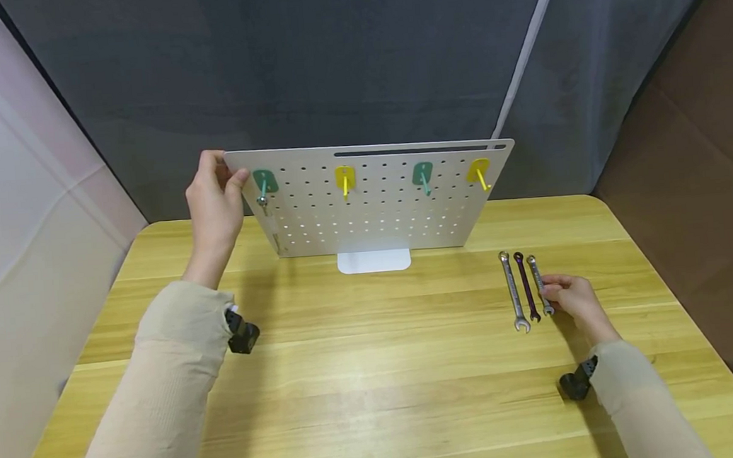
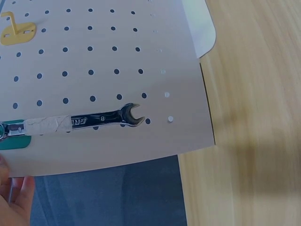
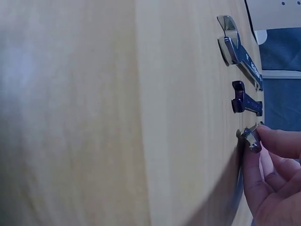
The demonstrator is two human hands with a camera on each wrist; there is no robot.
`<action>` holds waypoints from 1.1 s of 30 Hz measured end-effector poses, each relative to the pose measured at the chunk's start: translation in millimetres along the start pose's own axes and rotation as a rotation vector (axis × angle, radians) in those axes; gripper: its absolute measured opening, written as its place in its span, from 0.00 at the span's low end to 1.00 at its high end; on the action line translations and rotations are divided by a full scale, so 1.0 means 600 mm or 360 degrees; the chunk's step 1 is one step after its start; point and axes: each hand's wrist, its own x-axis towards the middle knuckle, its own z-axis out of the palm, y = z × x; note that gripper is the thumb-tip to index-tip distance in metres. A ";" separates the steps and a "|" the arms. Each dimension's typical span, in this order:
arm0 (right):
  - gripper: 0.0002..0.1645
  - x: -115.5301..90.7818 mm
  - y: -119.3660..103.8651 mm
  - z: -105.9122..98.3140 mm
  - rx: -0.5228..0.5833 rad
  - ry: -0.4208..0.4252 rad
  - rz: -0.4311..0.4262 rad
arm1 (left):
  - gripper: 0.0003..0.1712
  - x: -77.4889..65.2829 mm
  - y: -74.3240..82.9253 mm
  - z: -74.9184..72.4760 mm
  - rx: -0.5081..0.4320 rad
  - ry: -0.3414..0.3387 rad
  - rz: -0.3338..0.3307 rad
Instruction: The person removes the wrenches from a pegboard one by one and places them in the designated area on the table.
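At the left, the left hand (image 1: 214,204) grips the pegboard (image 1: 372,225) by its upper left corner, thumb on the front face. Just beside it, a hung wrench (image 2: 96,120) hangs from the left green hook (image 1: 266,178), open end down. Rightward follow the left yellow hook (image 1: 345,176), the right green hook (image 1: 423,172) and the right yellow hook (image 1: 478,169), all bare. Past the board's right edge, on the table (image 1: 351,372), lie the large silver wrench (image 1: 512,290) and the dark wrench (image 1: 527,289). Next, the small silver wrench (image 1: 536,276) is pinched by the right hand (image 1: 574,299), which is nearer to it and reaches from its right; its long axis runs away from the person, ring end far and leaning slightly left. The board lies forward and left of this hand. Whether the wrench is lifted, I cannot tell.
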 end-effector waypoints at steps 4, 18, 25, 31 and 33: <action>0.28 0.002 -0.003 0.002 0.0011 0.0009 0.0022 | 0.18 0.001 -0.001 -0.001 0.0003 0.0007 -0.0006; 0.29 0.003 -0.006 0.001 0.0049 0.0001 -0.0004 | 0.18 0.001 0.000 -0.003 0.0007 -0.0004 0.0004; 0.27 0.002 -0.008 0.000 0.0034 0.0010 0.0002 | 0.18 -0.001 0.000 -0.004 0.0004 -0.0036 -0.0018; 0.25 0.000 -0.011 0.004 -0.0040 0.0051 0.0018 | 0.17 -0.001 0.000 -0.003 -0.0001 -0.0035 -0.0008; 0.25 0.000 -0.012 0.005 -0.0071 0.0066 0.0023 | 0.17 -0.001 0.000 -0.003 0.0002 -0.0030 -0.0006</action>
